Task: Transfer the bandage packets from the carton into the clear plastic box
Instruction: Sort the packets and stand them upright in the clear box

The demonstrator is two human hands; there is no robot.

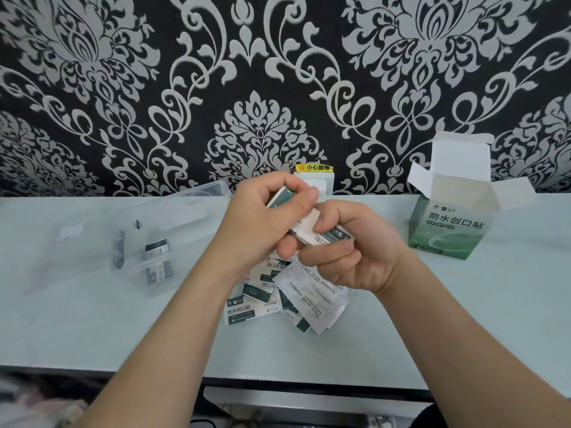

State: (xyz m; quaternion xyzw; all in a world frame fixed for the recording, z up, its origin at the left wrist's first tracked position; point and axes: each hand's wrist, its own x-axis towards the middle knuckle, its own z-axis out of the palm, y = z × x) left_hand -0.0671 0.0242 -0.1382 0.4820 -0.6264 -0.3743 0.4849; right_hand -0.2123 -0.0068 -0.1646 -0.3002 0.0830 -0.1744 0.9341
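the bandage packets, between the fingers and heaped just below them, look like thin matt paper, lightly creased. left of the fingers the clear plastic box is smooth, see-through and faintly glossy. right of them the carton is card, matt white inside, printed green outside. the desk beneath is smooth with a soft sheen. the wallpaper behind looks rough and raised.

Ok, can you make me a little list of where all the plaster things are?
left hand: grips the held packets
right hand: grips the held packets too
loose packets: piled on the table under both hands
clear plastic box: on the left, stored packets inside
carton: on the right, upright, flaps open
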